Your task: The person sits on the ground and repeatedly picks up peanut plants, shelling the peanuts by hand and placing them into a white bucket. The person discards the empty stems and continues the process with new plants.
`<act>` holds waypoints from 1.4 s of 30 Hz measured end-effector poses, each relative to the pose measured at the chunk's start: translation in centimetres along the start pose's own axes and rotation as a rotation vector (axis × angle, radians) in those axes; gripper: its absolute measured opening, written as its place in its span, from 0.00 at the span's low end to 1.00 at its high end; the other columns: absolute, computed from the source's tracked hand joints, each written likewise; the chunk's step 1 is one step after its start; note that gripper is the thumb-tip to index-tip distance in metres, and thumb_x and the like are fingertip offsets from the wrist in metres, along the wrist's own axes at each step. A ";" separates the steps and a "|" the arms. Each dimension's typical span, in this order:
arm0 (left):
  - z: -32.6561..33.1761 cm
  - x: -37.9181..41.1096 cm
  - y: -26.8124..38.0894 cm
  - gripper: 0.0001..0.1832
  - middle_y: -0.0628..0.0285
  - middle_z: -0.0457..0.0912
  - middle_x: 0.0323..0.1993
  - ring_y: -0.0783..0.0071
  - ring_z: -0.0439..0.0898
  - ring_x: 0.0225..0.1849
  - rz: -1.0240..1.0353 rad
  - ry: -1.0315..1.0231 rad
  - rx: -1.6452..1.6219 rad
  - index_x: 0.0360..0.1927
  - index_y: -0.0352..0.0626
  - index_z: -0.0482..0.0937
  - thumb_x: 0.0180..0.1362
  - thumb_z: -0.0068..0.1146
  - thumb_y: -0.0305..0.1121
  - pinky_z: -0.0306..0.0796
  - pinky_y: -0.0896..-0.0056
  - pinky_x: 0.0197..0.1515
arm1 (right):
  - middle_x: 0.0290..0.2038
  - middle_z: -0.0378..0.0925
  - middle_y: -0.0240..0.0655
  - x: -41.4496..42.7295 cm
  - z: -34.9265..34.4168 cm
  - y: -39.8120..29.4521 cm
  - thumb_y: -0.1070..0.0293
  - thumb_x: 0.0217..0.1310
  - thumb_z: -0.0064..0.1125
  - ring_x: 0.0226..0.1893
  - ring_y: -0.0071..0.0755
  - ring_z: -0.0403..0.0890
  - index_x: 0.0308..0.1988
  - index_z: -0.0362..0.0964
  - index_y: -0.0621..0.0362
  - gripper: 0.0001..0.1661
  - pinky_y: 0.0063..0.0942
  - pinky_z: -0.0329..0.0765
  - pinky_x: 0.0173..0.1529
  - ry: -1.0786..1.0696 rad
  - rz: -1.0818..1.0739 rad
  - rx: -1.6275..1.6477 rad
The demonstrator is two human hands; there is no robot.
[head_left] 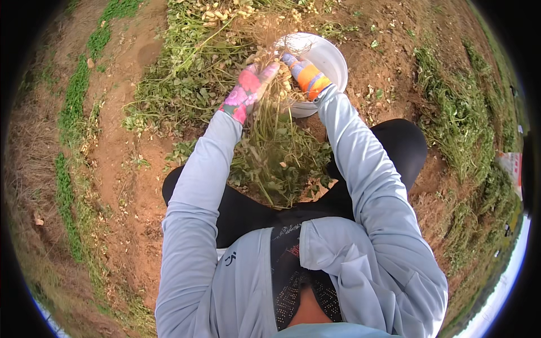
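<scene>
My left hand [247,91], in a pink floral glove, grips a bunch of peanut plants [272,112] near the roots. Pods [285,82] cluster on the bunch between my hands, and its leafy stems hang down toward my lap. My right hand [307,76] wears an orange and grey striped glove and is at the pods and roots, over a white plastic bucket [336,63]. Its fingertips are partly hidden among the roots, so what they hold cannot be made out. The bucket stands on the soil just beyond my right hand, its left side covered by the bunch.
Uprooted peanut plants [186,80] lie heaped ahead and to the left, with pods [217,14] showing at the top. More cut greenery [456,122] runs along the right side. A white and red sack [510,167] is at the far right. Reddish soil [122,169] surrounds me.
</scene>
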State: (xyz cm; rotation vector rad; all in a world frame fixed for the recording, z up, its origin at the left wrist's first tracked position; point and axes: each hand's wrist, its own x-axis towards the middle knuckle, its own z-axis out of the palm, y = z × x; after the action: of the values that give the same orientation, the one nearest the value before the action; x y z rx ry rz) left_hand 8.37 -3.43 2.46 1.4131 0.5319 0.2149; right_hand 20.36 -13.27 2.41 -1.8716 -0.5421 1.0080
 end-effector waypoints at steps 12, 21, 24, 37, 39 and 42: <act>-0.9 9.2 -12.2 0.24 0.53 0.77 0.37 0.66 0.75 0.35 0.256 0.180 0.477 0.45 0.35 0.70 0.52 0.55 0.45 0.69 0.75 0.37 | 0.28 0.77 0.43 5.3 1.3 3.2 0.54 0.57 0.46 0.29 0.42 0.77 0.37 0.73 0.63 0.21 0.31 0.71 0.38 0.389 -0.204 -0.223; 1.2 5.5 -8.7 0.21 0.43 0.74 0.37 0.51 0.75 0.37 0.507 0.201 1.334 0.50 0.46 0.68 0.60 0.37 0.47 0.69 0.64 0.39 | 0.30 0.77 0.45 5.8 1.3 3.2 0.54 0.55 0.47 0.33 0.46 0.77 0.32 0.76 0.57 0.19 0.35 0.71 0.39 0.566 -0.169 -0.405; 2.4 6.7 -9.7 0.24 0.46 0.76 0.29 0.55 0.76 0.32 0.233 0.195 0.938 0.44 0.38 0.69 0.56 0.46 0.50 0.68 0.65 0.34 | 0.30 0.77 0.46 6.4 0.0 4.0 0.53 0.54 0.47 0.33 0.47 0.76 0.32 0.75 0.58 0.20 0.35 0.71 0.39 0.533 -0.143 -0.318; 1.8 9.8 -13.4 0.23 0.55 0.75 0.40 0.66 0.74 0.40 0.167 0.240 0.315 0.49 0.35 0.67 0.56 0.47 0.42 0.69 0.71 0.41 | 0.34 0.74 0.32 11.4 -6.7 15.1 0.42 0.57 0.44 0.33 0.28 0.74 0.45 0.68 0.51 0.27 0.26 0.71 0.33 0.459 -0.502 -0.137; -2.6 10.5 -15.1 0.18 0.55 0.73 0.44 0.71 0.74 0.40 0.149 0.085 -0.284 0.51 0.33 0.65 0.61 0.36 0.34 0.70 0.73 0.41 | 0.39 0.74 0.33 9.7 -5.1 12.2 0.43 0.57 0.44 0.37 0.27 0.74 0.46 0.68 0.52 0.27 0.26 0.72 0.37 0.332 -0.442 -0.061; -1.8 9.8 -12.9 0.18 0.54 0.71 0.46 0.72 0.72 0.42 0.108 0.031 -0.355 0.51 0.30 0.62 0.63 0.32 0.32 0.66 0.74 0.45 | 0.41 0.73 0.34 7.2 -5.1 10.5 0.45 0.59 0.43 0.37 0.24 0.74 0.46 0.68 0.56 0.28 0.26 0.73 0.40 0.129 -0.409 -0.006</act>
State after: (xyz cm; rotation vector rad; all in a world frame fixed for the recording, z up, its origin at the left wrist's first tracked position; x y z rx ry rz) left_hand 13.82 0.45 -12.42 1.0941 0.4188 0.3982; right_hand 28.26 -15.87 -8.47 -1.7221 -0.8108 0.6124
